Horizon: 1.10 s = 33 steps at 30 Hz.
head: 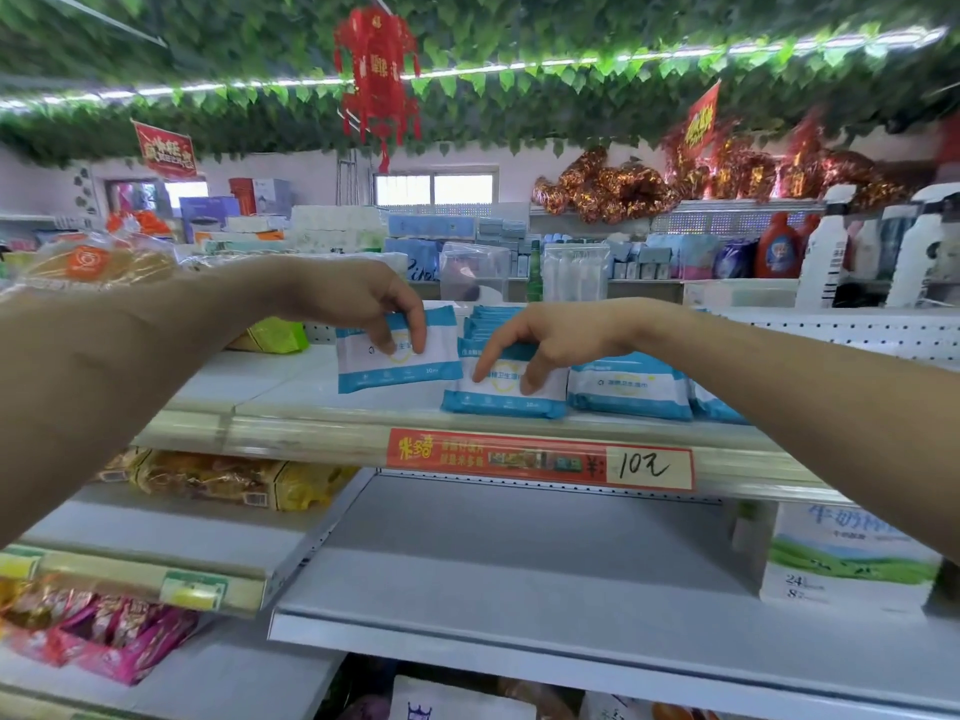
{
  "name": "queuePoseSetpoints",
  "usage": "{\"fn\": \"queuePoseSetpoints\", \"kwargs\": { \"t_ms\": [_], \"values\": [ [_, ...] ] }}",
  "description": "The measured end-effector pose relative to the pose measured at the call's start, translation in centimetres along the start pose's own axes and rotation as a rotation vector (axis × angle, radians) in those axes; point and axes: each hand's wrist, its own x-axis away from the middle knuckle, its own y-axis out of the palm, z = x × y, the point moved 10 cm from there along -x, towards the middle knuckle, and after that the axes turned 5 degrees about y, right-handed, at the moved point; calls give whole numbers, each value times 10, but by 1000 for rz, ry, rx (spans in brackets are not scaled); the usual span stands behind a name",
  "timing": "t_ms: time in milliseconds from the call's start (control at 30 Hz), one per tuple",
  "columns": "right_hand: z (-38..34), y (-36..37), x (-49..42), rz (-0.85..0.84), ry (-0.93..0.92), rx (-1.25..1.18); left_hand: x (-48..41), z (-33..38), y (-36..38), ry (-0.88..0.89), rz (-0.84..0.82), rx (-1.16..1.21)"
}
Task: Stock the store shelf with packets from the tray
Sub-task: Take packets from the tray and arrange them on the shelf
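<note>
My left hand (363, 298) pinches the top of a blue-and-white packet (400, 366), holding it upright just above the top shelf (291, 407). To its right, my right hand (540, 340) rests its fingertips on the front of another blue-and-white packet (501, 394), which leans at the head of a row of like packets (485, 324) running back on the shelf. More such packets (631, 387) lie to the right of it. The tray is out of view.
A red price strip marked 10 (540, 459) runs along the shelf's front edge. A green bag (272, 336) lies at the back left of the shelf. Below are yellow snack bags (234, 483), a bare grey shelf (519, 563) and a milk carton box (847, 558).
</note>
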Motion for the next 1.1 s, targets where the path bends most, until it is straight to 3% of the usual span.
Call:
{"fn": "queuePoseSetpoints", "kwargs": {
  "t_ms": [600,1100],
  "values": [
    [17,5,-10,42,-12,238,-8,-16,11,-23,-3,73],
    [23,-6,-28,92,-18,290,-10,-23,13,-9,-1,60]
  ]
}}
